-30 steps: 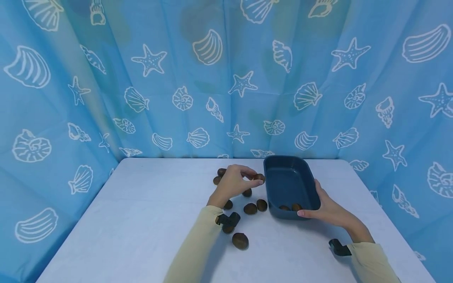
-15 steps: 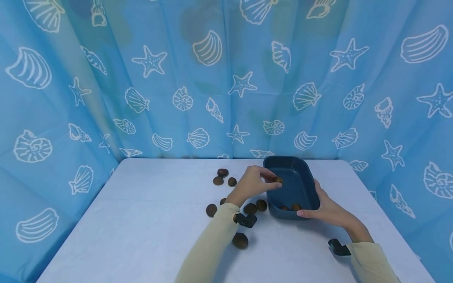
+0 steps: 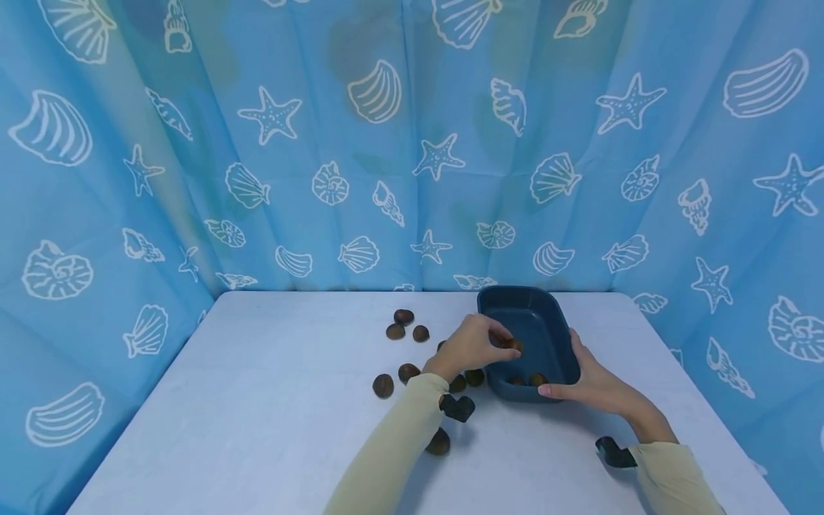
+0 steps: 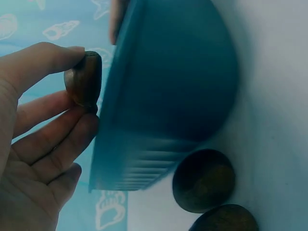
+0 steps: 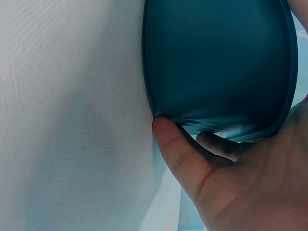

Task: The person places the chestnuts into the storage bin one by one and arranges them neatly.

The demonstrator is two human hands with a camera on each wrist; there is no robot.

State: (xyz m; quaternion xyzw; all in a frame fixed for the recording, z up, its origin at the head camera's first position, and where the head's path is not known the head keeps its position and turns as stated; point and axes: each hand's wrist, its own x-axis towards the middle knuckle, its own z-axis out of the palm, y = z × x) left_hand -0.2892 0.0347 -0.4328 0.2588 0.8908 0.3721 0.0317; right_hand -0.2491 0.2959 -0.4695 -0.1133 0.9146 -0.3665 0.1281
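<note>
Between thumb and fingertips, my left hand [image 3: 470, 348] pinches a brown chestnut [image 4: 83, 79] over the left part of a dark blue rectangular bin [image 3: 543, 336]. In the left wrist view the nut is level with the bin's rim. My right hand [image 3: 601, 383] grips the bin's near right corner, its thumb on the front side and fingers along the right side. Chestnuts [image 3: 538, 379] lie on the bin's floor at the near end. In the right wrist view the bin wall [image 5: 216, 62] hides what is inside.
Several loose chestnuts [image 3: 383, 386] are scattered on the white table [image 3: 277, 400] left of the bin, one [image 3: 474, 377] close against its left side. Another [image 3: 439, 442] lies partly behind the left sleeve. A blue shell-patterned curtain [image 3: 360, 179] hangs around the table.
From left of the bin, my left hand has carried the chestnut rightward over the rim, then slightly nearer and lower. My right hand keeps its grip on the bin.
</note>
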